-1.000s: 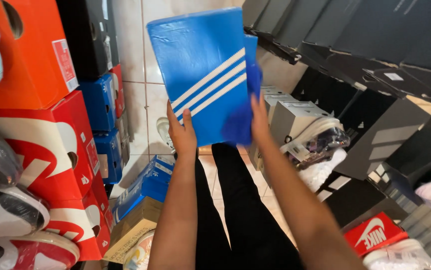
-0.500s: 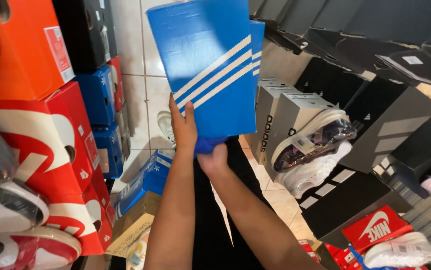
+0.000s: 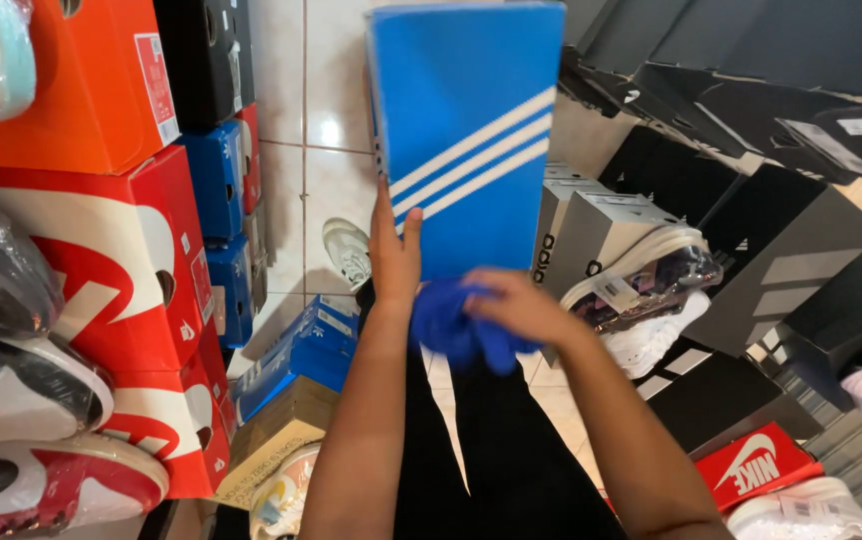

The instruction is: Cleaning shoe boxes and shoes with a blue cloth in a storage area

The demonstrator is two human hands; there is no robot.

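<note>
A blue shoe box with three white diagonal stripes is held up in front of me, standing on end. My left hand grips its lower left edge, thumb on the front face. My right hand is at the box's bottom edge, closed around a bunched blue cloth that presses against the box there. Below my arms I see my black trousers.
Stacked red, orange and blue shoe boxes stand at left, with wrapped shoes in front. Black and grey boxes and white sneakers fill the right. A blue box and a white shoe lie on the tiled floor.
My right hand has slid with the cloth from the box's right side down to its bottom edge. The box has shifted slightly right and stands more upright.
</note>
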